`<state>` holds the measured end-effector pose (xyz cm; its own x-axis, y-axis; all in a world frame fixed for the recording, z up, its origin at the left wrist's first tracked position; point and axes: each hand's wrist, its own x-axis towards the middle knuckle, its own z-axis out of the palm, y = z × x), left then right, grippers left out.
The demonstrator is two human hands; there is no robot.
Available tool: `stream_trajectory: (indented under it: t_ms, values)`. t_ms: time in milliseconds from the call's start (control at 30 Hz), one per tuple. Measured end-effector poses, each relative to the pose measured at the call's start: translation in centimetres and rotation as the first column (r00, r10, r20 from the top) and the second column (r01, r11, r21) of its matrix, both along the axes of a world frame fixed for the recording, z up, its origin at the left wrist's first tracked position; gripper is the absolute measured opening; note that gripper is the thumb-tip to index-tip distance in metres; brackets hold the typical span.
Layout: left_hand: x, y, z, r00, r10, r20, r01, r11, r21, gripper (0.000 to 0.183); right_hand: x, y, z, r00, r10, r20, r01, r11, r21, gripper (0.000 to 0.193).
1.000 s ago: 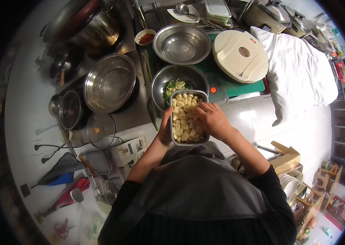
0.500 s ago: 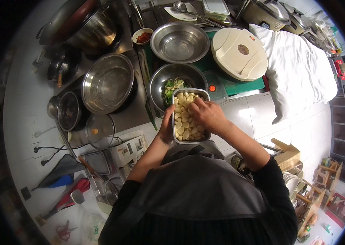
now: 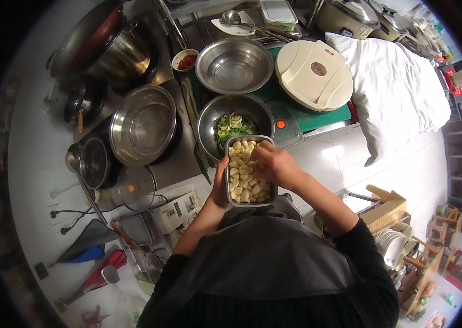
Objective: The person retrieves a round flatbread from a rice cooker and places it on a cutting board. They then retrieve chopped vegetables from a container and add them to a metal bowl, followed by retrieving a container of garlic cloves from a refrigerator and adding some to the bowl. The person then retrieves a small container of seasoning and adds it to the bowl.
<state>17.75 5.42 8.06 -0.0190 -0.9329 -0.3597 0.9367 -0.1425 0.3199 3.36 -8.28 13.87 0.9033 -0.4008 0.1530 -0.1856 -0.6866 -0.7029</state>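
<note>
My left hand [image 3: 220, 185] grips the left side of a rectangular metal container [image 3: 252, 204], tilted slightly and held in front of my apron. Peeled garlic cloves [image 3: 244, 176] fill it. From the right, my right hand [image 3: 276, 166] reaches in over the rim, its fingers bent together on the cloves at the upper right; the fingertips are partly hidden. Just beyond the container stands a steel mixing bowl [image 3: 208, 121] holding chopped green and pale pieces [image 3: 235, 126]. The container's far end overlaps the bowl's near rim in the picture.
A second steel bowl [image 3: 235, 65], a small bowl of red chillies [image 3: 188, 61] and a cream round lid [image 3: 318, 74] stand farther back. At left are a wide metal basin [image 3: 142, 126] and pans on the stove. A clear lid [image 3: 288, 123] lies right of the mixing bowl.
The container has come slightly nearer to me, showing more of the mixing bowl's contents. My right hand stays among the garlic cloves. The whole view has shifted a little.
</note>
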Motion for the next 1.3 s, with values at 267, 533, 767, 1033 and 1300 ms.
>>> stream_trajectory:
  t_ms: [267,533,767,1033,1300]
  values:
    - [1.2,2.3,-0.6,0.996,0.078,-0.050,-0.080,0.996,-0.032,0.076,-2.0,-5.9,-7.4,0.768,-0.621,0.160,0.577,0.778,0.247,0.024]
    - [1.1,5.6,-0.2,0.989,0.116,-0.096,-0.111,0.992,0.051,0.075,4.5,-13.8,-14.9,0.876,-0.413,0.250,0.463,0.864,-0.198,0.023]
    - [0.6,6.1,-0.5,0.987,0.128,-0.095,-0.122,0.990,0.069,0.075,7.4,-16.2,-16.5,0.917,-0.372,0.141,0.397,0.827,-0.399,0.030]
    - [0.3,6.0,-1.8,0.987,0.149,-0.067,-0.147,0.988,0.044,0.080,-2.4,-9.5,-14.1,0.795,-0.557,0.239,0.605,0.708,-0.363,0.027]
    - [-1.7,5.8,-3.5,0.985,0.039,-0.170,-0.035,0.999,0.023,0.077,-8.4,-7.2,-17.9,0.524,-0.808,-0.271,0.522,0.053,0.851,0.031]
